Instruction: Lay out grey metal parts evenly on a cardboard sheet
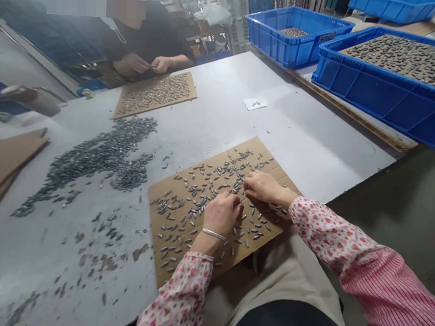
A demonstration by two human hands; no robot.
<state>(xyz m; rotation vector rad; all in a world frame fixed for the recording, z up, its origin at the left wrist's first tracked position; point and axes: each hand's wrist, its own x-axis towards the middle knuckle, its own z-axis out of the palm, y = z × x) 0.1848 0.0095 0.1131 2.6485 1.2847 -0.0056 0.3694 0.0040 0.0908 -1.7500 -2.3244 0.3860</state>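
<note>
A brown cardboard sheet (166,270) lies at the near edge of the grey table, strewn with several small grey oval metal pieces (216,175). My left hand (222,213) rests on the sheet with its fingers curled down among the pieces; a thin bangle sits on its wrist. My right hand (262,186) is just to the right and beyond it, fingers bent and pinched together over the pieces. The fingertips of both hands almost meet. What either hand holds is too small to make out.
A large loose heap of the same grey pieces (92,158) spreads left of the sheet. Across the table another person's hands (146,65) work over a second cardboard sheet (155,94). Blue crates (384,92) of parts stand at right. Folded cardboard (3,164) lies at left.
</note>
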